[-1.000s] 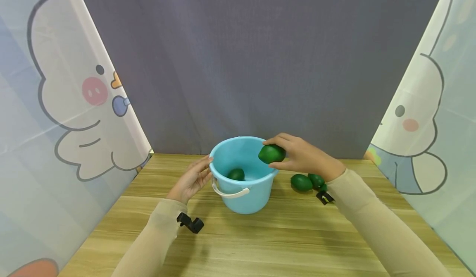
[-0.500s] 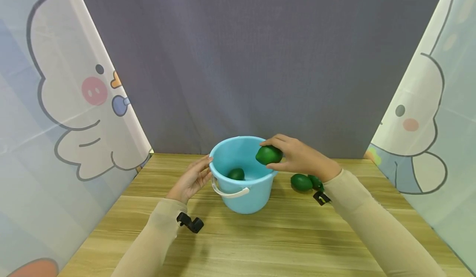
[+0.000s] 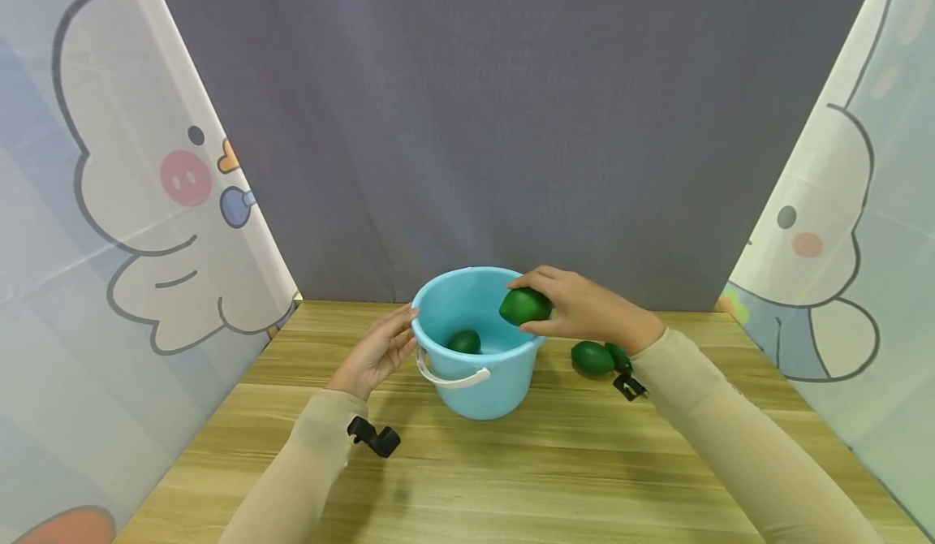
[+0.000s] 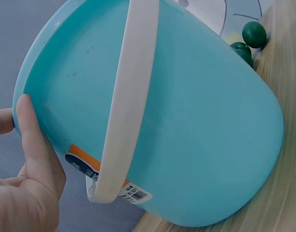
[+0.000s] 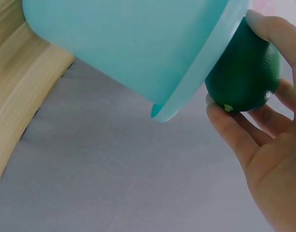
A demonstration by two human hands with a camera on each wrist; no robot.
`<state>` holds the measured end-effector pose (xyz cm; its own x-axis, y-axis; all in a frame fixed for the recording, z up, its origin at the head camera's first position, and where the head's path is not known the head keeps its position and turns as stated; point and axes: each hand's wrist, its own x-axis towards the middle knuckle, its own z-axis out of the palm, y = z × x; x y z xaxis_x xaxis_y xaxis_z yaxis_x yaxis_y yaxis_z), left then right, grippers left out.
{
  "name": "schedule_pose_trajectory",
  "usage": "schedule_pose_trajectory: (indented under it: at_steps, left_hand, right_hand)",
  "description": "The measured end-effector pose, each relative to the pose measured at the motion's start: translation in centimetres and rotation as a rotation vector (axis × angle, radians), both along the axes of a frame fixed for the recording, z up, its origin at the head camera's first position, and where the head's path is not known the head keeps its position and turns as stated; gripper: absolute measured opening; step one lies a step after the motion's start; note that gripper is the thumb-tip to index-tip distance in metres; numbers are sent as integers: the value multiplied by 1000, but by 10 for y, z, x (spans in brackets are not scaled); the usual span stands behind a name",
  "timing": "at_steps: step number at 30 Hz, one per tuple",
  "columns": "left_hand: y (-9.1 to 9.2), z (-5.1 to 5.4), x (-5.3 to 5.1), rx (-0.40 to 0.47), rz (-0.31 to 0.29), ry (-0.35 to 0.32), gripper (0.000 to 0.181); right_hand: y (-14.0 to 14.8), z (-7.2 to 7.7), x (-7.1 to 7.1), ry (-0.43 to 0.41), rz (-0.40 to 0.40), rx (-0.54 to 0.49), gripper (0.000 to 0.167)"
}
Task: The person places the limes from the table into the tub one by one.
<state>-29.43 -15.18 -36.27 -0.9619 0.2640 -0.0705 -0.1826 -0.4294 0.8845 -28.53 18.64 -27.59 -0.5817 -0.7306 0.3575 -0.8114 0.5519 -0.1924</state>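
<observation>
The right hand [image 3: 587, 308] pinches a green fruit [image 3: 523, 307] between thumb and fingers, over the right side of a light-blue bucket [image 3: 485, 391]; the left hand [image 3: 374, 352] pinches the bucket's left rim. The fruit probably handles light, firm, slightly slippery, best gripped round its middle. It looks glossy, oval, pointed-tipped.

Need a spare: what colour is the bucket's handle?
The handle is white, clearest in the left wrist view.

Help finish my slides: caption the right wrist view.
Right hand holding a green fruit by the rim of a blue bucket.
</observation>
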Motion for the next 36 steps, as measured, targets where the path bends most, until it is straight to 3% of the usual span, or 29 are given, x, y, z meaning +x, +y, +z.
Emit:
schedule_pose_trajectory:
  at_steps: [14,22,36]
  left_hand:
    - [0,0,-1,-2,-6,5,54]
    - [0,0,-1,-9,1,0,54]
    - [0,0,0,-12,8,-5,55]
  right_hand:
    - [-3,-2,-3,-41,-6,33,57]
    - [0,-1,0,-62,-24,39,44]
    - [14,-3,2,-28,-8,12,36]
